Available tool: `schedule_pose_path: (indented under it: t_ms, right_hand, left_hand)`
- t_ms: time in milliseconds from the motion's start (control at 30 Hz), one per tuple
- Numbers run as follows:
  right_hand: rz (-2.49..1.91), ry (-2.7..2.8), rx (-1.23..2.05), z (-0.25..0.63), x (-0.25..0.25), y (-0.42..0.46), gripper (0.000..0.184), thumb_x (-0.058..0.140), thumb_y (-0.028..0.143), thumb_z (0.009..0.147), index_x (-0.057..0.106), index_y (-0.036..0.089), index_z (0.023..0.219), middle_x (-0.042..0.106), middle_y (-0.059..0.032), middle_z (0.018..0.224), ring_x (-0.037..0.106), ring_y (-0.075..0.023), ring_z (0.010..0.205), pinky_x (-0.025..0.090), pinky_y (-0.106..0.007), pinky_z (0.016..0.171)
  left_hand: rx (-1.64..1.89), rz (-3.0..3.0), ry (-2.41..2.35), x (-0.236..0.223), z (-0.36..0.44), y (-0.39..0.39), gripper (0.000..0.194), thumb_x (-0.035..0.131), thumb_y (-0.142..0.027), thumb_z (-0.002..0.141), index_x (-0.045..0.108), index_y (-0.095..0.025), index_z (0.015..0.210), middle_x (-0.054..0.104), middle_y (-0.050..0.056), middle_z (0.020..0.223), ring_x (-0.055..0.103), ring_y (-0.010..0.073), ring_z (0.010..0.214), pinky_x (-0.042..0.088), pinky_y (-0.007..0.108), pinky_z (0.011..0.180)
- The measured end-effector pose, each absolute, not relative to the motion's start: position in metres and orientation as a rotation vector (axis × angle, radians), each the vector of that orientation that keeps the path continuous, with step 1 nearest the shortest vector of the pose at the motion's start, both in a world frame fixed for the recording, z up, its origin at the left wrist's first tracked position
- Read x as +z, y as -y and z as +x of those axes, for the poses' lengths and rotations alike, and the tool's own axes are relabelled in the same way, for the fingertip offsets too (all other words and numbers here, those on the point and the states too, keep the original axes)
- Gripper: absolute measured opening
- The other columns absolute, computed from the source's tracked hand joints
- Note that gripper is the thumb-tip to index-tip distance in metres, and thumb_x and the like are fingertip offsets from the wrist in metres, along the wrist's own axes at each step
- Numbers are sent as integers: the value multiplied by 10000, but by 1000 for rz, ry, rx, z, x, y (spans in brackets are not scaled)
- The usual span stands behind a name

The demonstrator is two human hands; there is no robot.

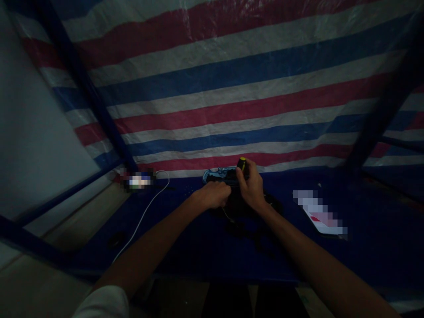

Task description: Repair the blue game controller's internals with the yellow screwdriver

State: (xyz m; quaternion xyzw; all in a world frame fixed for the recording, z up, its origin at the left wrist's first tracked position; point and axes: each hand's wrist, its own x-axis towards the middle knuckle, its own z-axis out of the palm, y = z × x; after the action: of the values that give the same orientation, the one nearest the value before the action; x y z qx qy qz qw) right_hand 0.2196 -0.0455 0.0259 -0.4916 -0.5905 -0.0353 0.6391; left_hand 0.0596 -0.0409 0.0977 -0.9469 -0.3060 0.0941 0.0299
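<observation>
My right hand (252,185) is closed around a screwdriver (242,164) with a black and yellow handle, held upright; its tip is hidden. Beneath and beside it lies a light-blue and black part (212,174), whose kind I cannot make out in the dim light. My left hand (216,194) is closed against the near side of this part, fingers curled under, and what they grip is hidden. A thin light wire (227,214) runs down from below my left hand. Dark pieces (245,229) lie on the table in front of my hands.
The blue table (198,247) carries a phone-like lit object (139,180) at the back left, with a white cable (145,213). A white box or booklet (319,216) lies at the right. Behind hangs a striped sheet (212,92); blue posts (89,90) stand at both sides.
</observation>
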Motion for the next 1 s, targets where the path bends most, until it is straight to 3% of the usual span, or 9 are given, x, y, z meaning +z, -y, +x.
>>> schedule_pose_path:
  t_ms: [167, 467, 700, 1000]
  right_hand:
    - [-1127, 1343, -97, 221, 21, 42, 401, 516, 460, 998, 549, 178, 1281, 697, -142, 1157, 676, -269, 1032, 535, -445, 912]
    - [-1100, 1348, -73, 220, 17, 40, 393, 528, 455, 993, 564, 197, 1288, 695, -129, 1112, 661, -255, 959, 535, -446, 867]
    - [-1152, 1327, -41, 221, 16, 40, 388, 515, 459, 994, 553, 188, 1269, 697, -123, 1088, 662, -252, 929, 527, -443, 854]
    - [-1191, 1296, 6, 221, 13, 39, 440, 509, 492, 986, 544, 173, 1287, 703, -148, 1152, 674, -273, 1009, 525, -461, 907]
  left_hand:
    - [220, -2915, 976, 93, 61, 41, 87, 709, -91, 809, 749, -154, 853, 768, 126, 936, 756, 283, 945, 576, 353, 822]
    - [121, -2859, 939, 77, 62, 43, 101, 718, -115, 857, 749, -129, 952, 760, 169, 965, 749, 300, 974, 574, 373, 855]
    - [264, -2803, 896, 80, 62, 50, 157, 664, -142, 910, 752, -109, 1037, 764, 194, 1060, 744, 331, 1041, 597, 392, 852]
    - [207, -2805, 891, 75, 58, 48, 178, 683, -154, 892, 745, -100, 1050, 758, 192, 1031, 746, 335, 1024, 602, 378, 826]
